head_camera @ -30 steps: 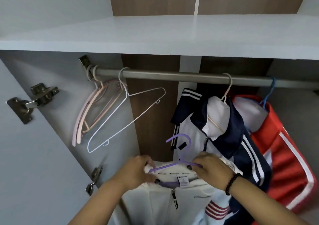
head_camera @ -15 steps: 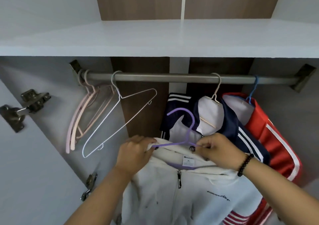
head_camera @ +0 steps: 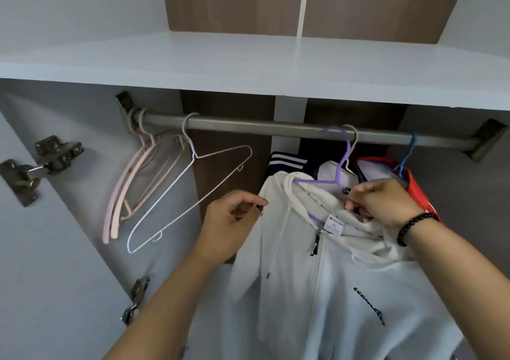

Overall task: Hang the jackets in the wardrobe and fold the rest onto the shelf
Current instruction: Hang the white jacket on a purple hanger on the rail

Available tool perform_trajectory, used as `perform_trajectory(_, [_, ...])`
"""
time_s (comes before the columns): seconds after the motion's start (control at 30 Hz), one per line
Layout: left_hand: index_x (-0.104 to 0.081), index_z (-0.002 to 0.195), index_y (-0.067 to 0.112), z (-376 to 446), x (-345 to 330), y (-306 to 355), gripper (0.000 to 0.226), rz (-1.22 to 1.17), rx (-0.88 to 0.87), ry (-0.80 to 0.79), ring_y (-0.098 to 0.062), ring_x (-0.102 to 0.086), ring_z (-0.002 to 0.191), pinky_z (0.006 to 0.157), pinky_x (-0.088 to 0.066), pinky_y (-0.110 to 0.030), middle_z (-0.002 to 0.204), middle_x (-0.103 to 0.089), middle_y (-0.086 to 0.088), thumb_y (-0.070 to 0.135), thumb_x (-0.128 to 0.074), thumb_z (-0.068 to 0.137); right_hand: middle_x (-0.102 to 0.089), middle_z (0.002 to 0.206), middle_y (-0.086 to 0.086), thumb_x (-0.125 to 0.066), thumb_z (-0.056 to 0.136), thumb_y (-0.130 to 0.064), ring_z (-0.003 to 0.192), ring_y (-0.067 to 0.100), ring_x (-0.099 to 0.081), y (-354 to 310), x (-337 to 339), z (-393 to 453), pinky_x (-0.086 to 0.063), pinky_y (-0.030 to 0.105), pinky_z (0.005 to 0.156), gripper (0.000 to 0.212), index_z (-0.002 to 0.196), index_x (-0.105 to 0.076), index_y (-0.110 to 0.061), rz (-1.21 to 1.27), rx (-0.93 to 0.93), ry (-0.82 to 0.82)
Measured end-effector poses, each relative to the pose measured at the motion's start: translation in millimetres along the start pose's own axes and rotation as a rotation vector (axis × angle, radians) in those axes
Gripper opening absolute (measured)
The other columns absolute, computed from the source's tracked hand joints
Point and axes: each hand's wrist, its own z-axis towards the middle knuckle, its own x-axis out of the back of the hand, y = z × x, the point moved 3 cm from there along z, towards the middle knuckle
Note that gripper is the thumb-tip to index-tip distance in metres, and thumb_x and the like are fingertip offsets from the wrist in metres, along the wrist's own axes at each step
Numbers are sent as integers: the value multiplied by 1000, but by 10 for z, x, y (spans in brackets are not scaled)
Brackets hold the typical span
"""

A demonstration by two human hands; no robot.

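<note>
The right hand's grip (head_camera: 378, 202) is closed in a pinch on the neck of the white hooded jacket (head_camera: 325, 277), fingers curled into the collar fabric just beside the shoulder of the purple hanger (head_camera: 338, 177). The left hand (head_camera: 231, 219) sits at the jacket's other shoulder edge with fingers loosely bent; its fingertips are at or just off the fabric, and whether it has any hold there cannot be told.

Half a second ago the purple hook was in the air well below the rail (head_camera: 276, 128), with both hands clasped on the hanger and collar. Now the hook is over the rail, right beside the pale hook of the navy jacket (head_camera: 287, 162). The left hand has loosened and slipped outward. Judging from this, the hanging of this jacket is all but done: the rail appears to carry the weight, and what remains is probably to settle the collar and let go.

Relative to the right grip, the hanger's hook rises above and slightly to its left, the jacket's zip and size label lie just below and to its left, and the body of the jacket falls away beneath both wrists. The red jacket (head_camera: 425, 194) on its blue hanger (head_camera: 405, 158) hangs just behind and right of the grip. Empty pink hangers (head_camera: 124, 194) and a white hanger (head_camera: 190, 194) hang well to the left of the left hand, and the shelf (head_camera: 248, 64) spans above everything.
</note>
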Motion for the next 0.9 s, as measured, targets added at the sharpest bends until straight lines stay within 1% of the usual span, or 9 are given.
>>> perform_trajectory(0.1, [-74,86,16,-91,-37,-23,32,-70,10,23,-17,-68,70,68,-54,-21,85,-70,-2,-13,-61,84,-62,51,9,-54,85,13,41,13,-39,-123,-24,158,-29,17,36,13,79,-64,8,157,-56,20])
perform_trajectory(0.23, [-75,80,26,-149,-75,-152,45,-143,77,50,-20,-67,65,64,-52,-21,80,-72,-7,-16,-60,83,-51,67,13,-54,77,20,45,12,-31,-221,-189,391,-23,17,36,15,73,-60,6,284,-66,-18])
perform_trajectory(0.3, [-75,82,23,-150,-90,-205,42,-143,93,64,-18,-67,66,65,-54,-21,80,-73,-5,-17,-60,83,-50,64,11,-52,79,20,46,12,-29,-178,-303,517,-23,16,35,17,75,-57,4,306,-98,-32])
perform_trajectory(0.4, [-75,83,17,-157,-91,-280,37,-144,127,96,-15,-68,66,66,-58,-27,78,-72,-9,-17,-59,84,-57,53,12,-48,83,19,41,13,-32,1,-403,655,-23,15,35,16,86,-57,6,346,-164,48])
perform_trajectory(0.5, [-77,81,22,-140,-72,-347,41,-144,157,113,-18,-68,66,68,-58,-30,76,-70,-13,-15,-60,84,-59,47,6,-48,83,19,36,10,-34,203,-459,708,-23,15,35,21,98,-58,8,382,-211,74])
perform_trajectory(0.57, [-77,78,28,-114,-70,-382,47,-146,174,126,-19,-68,65,66,-57,-29,76,-71,-12,-15,-60,84,-58,44,2,-49,81,19,35,10,-33,290,-465,736,-23,15,36,23,100,-60,9,404,-209,90])
perform_trajectory(0.67, [-77,77,27,-84,-131,-418,46,-157,201,142,-18,-68,64,64,-55,-26,77,-71,-14,-15,-61,84,-61,47,4,-49,82,17,32,10,-34,360,-412,785,-25,17,35,23,100,-61,10,429,-186,160])
perform_trajectory(0.77, [-77,77,30,-90,-263,-442,48,-177,219,106,-14,-68,67,62,-55,-22,81,-74,-5,-13,-60,85,-64,56,5,-50,84,14,31,10,-36,448,-286,816,-27,18,34,23,101,-64,8,415,-183,241])
perform_trajectory(0.9, [-77,77,34,-63,-410,-472,52,-201,237,49,-10,-67,63,61,-52,-16,78,-74,-3,-15,-60,84,-59,44,-2,-56,80,15,32,9,-35,538,-56,822,-27,16,34,23,97,-67,4,442,-199,300])
